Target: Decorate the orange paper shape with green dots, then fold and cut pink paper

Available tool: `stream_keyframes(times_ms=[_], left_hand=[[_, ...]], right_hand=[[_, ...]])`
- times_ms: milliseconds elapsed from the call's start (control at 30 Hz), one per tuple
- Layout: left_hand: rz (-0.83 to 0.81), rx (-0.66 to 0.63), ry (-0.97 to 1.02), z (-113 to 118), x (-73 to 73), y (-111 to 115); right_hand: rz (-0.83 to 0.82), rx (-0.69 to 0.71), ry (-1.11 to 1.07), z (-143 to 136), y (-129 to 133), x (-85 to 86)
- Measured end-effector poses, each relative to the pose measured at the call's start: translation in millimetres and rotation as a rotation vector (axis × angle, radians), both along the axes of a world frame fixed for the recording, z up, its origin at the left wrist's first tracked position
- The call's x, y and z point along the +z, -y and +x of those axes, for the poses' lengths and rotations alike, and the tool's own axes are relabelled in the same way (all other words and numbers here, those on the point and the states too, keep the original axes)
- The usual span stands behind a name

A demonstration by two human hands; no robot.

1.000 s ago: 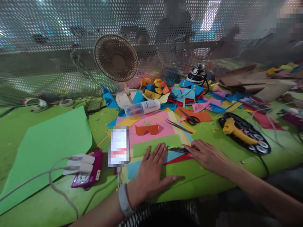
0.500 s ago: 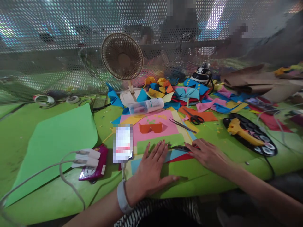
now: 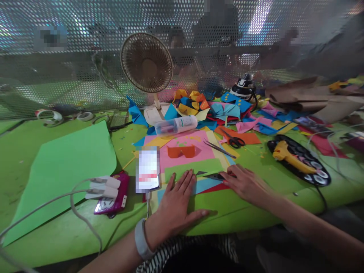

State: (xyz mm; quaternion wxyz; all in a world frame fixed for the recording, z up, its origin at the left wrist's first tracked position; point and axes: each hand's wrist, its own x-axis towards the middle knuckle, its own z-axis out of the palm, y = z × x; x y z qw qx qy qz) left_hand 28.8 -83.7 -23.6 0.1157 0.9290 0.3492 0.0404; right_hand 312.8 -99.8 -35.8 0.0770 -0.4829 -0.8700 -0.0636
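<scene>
My left hand (image 3: 178, 197) lies flat with its fingers spread over layered coloured sheets, pressing near a green strip of paper (image 3: 182, 168). In my right hand (image 3: 244, 185) is a dark pointed tool (image 3: 214, 176), its tip aimed left over the sheets; the fingers hide its grip, so its exact kind is unclear. Beneath the tool show a light blue sheet (image 3: 206, 184) and a red edge (image 3: 217, 188). Orange paper glasses (image 3: 181, 151) rest on the pink sheet (image 3: 170, 163) beyond my hands. Tweezers (image 3: 220, 148) and black scissors (image 3: 236, 142) lie farther right.
A phone (image 3: 148, 167) and a purple power strip (image 3: 115, 195) with cables sit left, beside a large green sheet (image 3: 71, 182). A fan (image 3: 146, 62), a plastic bottle (image 3: 176, 126) and folded papers stand behind. A yellow glue gun (image 3: 292, 159) lies on a black tray (image 3: 274, 144).
My left hand has slid slightly left, away from the tool's tip. My right hand has shifted a little left and still holds the dark tool.
</scene>
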Motion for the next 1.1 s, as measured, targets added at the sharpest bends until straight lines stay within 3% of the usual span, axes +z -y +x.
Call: stream_keyframes(times_ms=[467, 767, 1100], left_hand=[[0.001, -0.006, 0.022, -3.2, -2.1, 0.2], [-0.054, 0.025, 0.005, 15.1, 2.0, 0.6], [-0.021, 0.073, 0.009, -1.9, -1.1, 2.5]], right_hand=[[0.032, 0.011, 0.032, 1.0, 4.1, 0.6], [0.079, -0.011, -0.064, 1.3, -2.0, -0.8], [0.019, -0.035, -0.028, -2.6, -1.2, -2.2]])
